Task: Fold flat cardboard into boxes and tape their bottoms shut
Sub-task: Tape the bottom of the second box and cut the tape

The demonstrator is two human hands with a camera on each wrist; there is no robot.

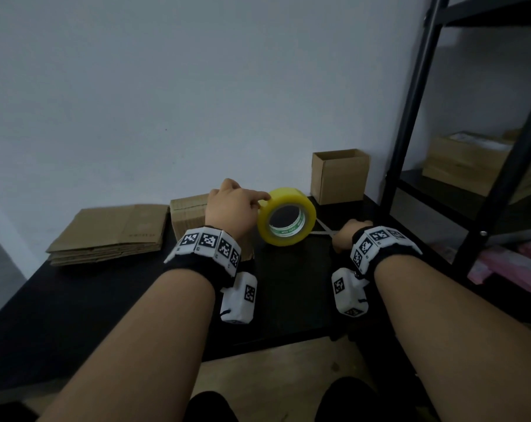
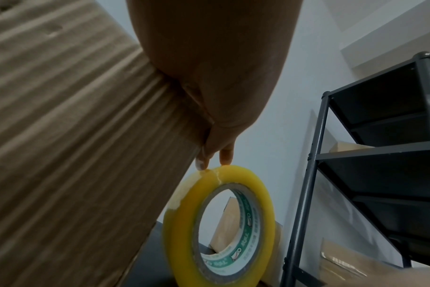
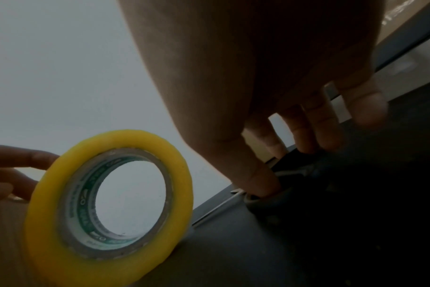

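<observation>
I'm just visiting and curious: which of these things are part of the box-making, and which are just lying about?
For the job:
- yellow tape roll, steadied by the left hand
- scissors, under the right hand
- box being worked on
- flat cardboard stack
- finished open box

Just lying about:
- black shelving rack
- boxes on its shelf
- pink items

The right hand (image 1: pixel 346 236) covers the scissors' handles (image 3: pixel 265 202), and the left hand (image 1: pixel 230 208) hides most of the cardboard box (image 1: pixel 186 216).

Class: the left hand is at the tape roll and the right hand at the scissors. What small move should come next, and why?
Probably close the right hand on the scissors and lift them: the left hand already pinches the tape roll against the box.
</observation>
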